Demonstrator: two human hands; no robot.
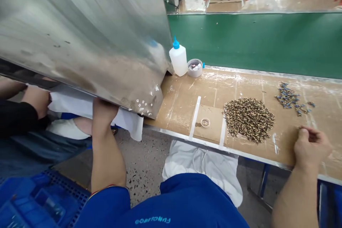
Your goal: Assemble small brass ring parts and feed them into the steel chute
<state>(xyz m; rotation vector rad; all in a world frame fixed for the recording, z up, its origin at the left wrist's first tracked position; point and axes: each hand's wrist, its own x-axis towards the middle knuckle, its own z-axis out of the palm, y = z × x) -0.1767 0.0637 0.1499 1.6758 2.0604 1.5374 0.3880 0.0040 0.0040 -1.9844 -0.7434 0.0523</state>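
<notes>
My left hand (pixel 105 108) reaches in under the lower edge of a slanted metal housing (pixel 107 42), which hides its fingers. A white cloth or sheet (pixel 133 123) hangs around that wrist. On the right, my right hand (pixel 311 146) rests at the brown-covered bench, thumb and fingers curled together; whatever is between them is too small to name. To its left lies a large heap of small brass-coloured parts (pixel 248 119). Beyond it is a smaller group of blue-and-brass parts (pixel 288 96).
A shallow clear round dish (pixel 205 122) sits on a cardboard piece (pixel 211 133) between white strips. A white bottle with blue nozzle (pixel 178 58) and a small tub (pixel 195 68) stand by the green belt (pixel 253 42). Co-workers sit opposite and at left; blue crates (pixel 40 199) lie lower left.
</notes>
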